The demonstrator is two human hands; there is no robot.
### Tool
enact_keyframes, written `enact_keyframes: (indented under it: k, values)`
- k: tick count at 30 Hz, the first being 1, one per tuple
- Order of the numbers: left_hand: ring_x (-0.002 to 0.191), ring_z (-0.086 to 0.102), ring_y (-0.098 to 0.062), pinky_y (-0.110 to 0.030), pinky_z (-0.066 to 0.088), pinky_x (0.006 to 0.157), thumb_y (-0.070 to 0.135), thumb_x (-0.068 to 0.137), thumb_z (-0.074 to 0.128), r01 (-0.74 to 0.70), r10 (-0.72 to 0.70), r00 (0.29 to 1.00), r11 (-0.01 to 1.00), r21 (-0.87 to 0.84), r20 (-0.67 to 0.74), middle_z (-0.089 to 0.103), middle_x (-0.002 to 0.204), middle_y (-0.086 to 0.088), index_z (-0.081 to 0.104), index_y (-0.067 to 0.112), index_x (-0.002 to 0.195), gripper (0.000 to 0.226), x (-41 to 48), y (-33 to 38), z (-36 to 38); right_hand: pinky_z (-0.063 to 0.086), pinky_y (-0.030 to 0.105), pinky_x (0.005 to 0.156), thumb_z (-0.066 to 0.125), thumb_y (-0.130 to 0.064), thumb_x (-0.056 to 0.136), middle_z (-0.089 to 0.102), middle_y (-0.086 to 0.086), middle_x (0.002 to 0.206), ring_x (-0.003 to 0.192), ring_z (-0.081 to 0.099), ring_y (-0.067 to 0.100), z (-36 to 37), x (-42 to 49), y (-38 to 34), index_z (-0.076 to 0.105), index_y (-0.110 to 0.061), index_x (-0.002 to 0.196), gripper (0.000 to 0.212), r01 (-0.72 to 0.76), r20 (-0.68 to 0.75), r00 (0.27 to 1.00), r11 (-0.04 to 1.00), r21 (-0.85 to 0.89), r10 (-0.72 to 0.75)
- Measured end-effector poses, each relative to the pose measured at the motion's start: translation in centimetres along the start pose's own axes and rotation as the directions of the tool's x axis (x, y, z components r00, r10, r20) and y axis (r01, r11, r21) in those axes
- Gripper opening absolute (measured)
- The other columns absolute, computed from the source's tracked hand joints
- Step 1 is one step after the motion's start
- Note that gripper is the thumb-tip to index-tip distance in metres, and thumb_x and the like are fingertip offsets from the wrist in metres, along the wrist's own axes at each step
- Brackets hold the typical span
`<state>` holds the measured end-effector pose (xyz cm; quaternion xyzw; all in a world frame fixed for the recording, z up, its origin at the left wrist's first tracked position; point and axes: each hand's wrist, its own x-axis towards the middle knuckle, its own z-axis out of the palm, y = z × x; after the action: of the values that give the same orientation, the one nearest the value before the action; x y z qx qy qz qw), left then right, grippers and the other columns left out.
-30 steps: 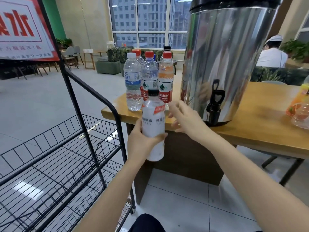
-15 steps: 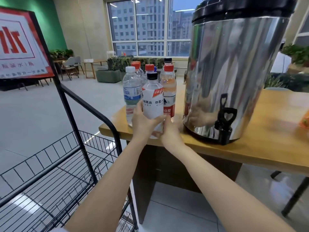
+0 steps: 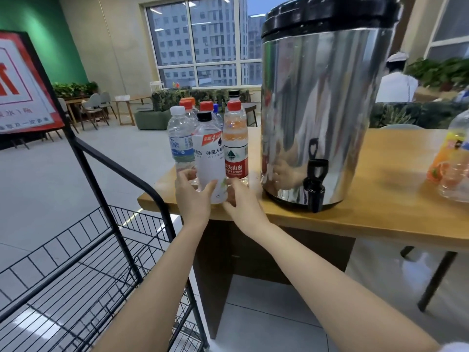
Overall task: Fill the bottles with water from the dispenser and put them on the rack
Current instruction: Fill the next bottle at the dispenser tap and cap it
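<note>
A white-labelled bottle with a black cap (image 3: pixel 210 158) stands at the near left corner of the wooden table (image 3: pixel 380 207), in front of several capped bottles, among them a red-labelled bottle (image 3: pixel 236 146) and a blue-labelled bottle (image 3: pixel 180 141). My left hand (image 3: pixel 193 196) grips the white bottle low on its left side. My right hand (image 3: pixel 242 199) touches its base from the right. The steel dispenser (image 3: pixel 319 110) stands to the right, with its black tap (image 3: pixel 314 184) over the table's front edge. The black wire rack (image 3: pixel 83 262) is at lower left.
A red and white sign (image 3: pixel 22 87) tops the rack's frame. An orange-labelled bottle (image 3: pixel 454 158) stands at the table's right end. A person in white (image 3: pixel 396 82) sits behind the dispenser. Tiled floor lies below the table.
The white bottle went from mid-air in front of the table up to the table's corner. My left hand slid down its side. My right hand came in to its base.
</note>
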<state>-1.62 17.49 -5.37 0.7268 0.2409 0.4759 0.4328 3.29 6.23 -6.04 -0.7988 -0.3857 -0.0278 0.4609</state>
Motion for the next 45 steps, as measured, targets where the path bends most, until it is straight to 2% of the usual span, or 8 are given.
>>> enact_keyframes:
  k: [8, 14, 22, 25, 34, 39, 43, 45]
  values:
    - [0.080, 0.053, 0.011, -0.009, 0.044, 0.070, 0.024, 0.100, 0.053, -0.260, 0.255, 0.966, 0.950, -0.173, -0.048, 0.053, 0.090, 0.014, 0.049, 0.017, 0.103, 0.009, -7.8, 9.3, -1.0, 0.055, 0.029, 0.084, 0.058, -0.020, 0.096, 0.065, -0.012, 0.105, 0.095, 0.061, 0.005, -9.1, -9.6, -1.0, 0.053, -0.025, 0.126, 0.031, 0.189, -0.114, 0.973, 0.975, -0.120, -0.203]
    - [0.072, 0.057, -0.016, -0.022, 0.045, 0.067, 0.026, 0.102, 0.046, -0.469, 0.526, 0.848, 0.801, -0.372, 0.064, 0.055, 0.078, -0.001, 0.050, 0.015, 0.101, 0.012, -15.5, 16.0, 4.2, 0.055, 0.031, 0.079, 0.059, -0.016, 0.095, 0.064, -0.013, 0.101, 0.089, 0.061, 0.003, -18.3, -15.1, 3.9, 0.057, -0.023, 0.118, 0.024, 0.073, -0.326, 0.936, 0.978, -0.196, -0.135]
    - [0.091, 0.060, -0.016, -0.028, 0.050, 0.076, 0.030, 0.102, 0.049, -0.103, 0.308, 0.736, 0.931, -0.349, 0.603, 0.063, 0.097, 0.000, 0.056, 0.017, 0.112, 0.018, -20.4, 17.5, 18.2, 0.050, 0.038, 0.096, 0.060, -0.011, 0.093, 0.057, -0.005, 0.124, 0.109, 0.055, 0.012, -27.7, -17.0, 12.1, 0.053, -0.020, 0.127, 0.036, -0.252, -0.504, 0.855, 0.947, -0.199, 0.121]
    - [0.099, 0.059, -0.016, -0.029, 0.052, 0.081, 0.034, 0.102, 0.047, -0.014, 0.189, 0.658, 0.971, -0.240, 0.729, 0.063, 0.107, 0.000, 0.055, 0.020, 0.113, 0.019, -20.5, 18.1, 23.2, 0.035, 0.026, 0.105, 0.060, -0.004, 0.090, 0.051, 0.002, 0.131, 0.123, 0.047, 0.016, -29.7, -16.1, 14.7, 0.051, -0.015, 0.128, 0.041, -0.327, -0.516, 0.836, 0.924, -0.197, 0.186]
    - [0.125, 0.048, -0.021, -0.043, 0.038, 0.111, 0.042, 0.105, 0.035, 0.275, 0.025, 0.564, 0.937, -0.216, 0.826, 0.055, 0.131, -0.005, 0.053, 0.015, 0.132, 0.042, -18.7, 20.4, 35.7, 0.038, 0.024, 0.099, 0.063, 0.004, 0.083, 0.049, 0.004, 0.124, 0.119, 0.048, 0.019, -32.4, -13.4, 19.5, 0.041, -0.022, 0.110, 0.043, -0.403, -0.538, 0.807, 0.894, -0.196, 0.246]
    - [0.125, 0.049, -0.023, -0.044, 0.038, 0.108, 0.051, 0.105, 0.023, 0.317, 0.022, 0.517, 0.924, -0.216, 0.855, 0.054, 0.134, -0.003, 0.047, 0.019, 0.135, 0.050, -18.8, 21.0, 38.7, 0.041, 0.045, 0.107, 0.064, 0.000, 0.083, 0.048, 0.010, 0.129, 0.130, 0.042, 0.028, -32.7, -12.0, 20.8, 0.038, -0.027, 0.103, 0.042, -0.406, -0.547, 0.800, 0.894, -0.191, 0.246]
    - [0.121, 0.047, -0.019, -0.035, 0.036, 0.100, 0.057, 0.102, 0.026, 0.305, 0.051, 0.525, 0.921, -0.244, 0.850, 0.051, 0.128, 0.000, 0.047, 0.021, 0.138, 0.055, -18.4, 20.3, 39.6, 0.038, 0.010, 0.080, 0.061, 0.003, 0.084, 0.048, -0.001, 0.110, 0.104, 0.049, 0.014, -33.1, -11.5, 21.1, 0.039, -0.023, 0.102, 0.038, -0.387, -0.556, 0.797, 0.907, -0.169, 0.237]
    - [0.102, 0.050, -0.008, -0.027, 0.038, 0.089, 0.067, 0.094, 0.033, 0.281, 0.063, 0.556, 0.924, -0.259, 0.829, 0.053, 0.112, 0.005, 0.057, 0.021, 0.118, 0.057, -17.9, 19.6, 39.3, 0.035, 0.007, 0.072, 0.059, 0.004, 0.084, 0.047, -0.005, 0.102, 0.096, 0.050, 0.010, -33.0, -11.6, 20.9, 0.040, -0.022, 0.102, 0.037, -0.359, -0.571, 0.793, 0.921, -0.154, 0.213]
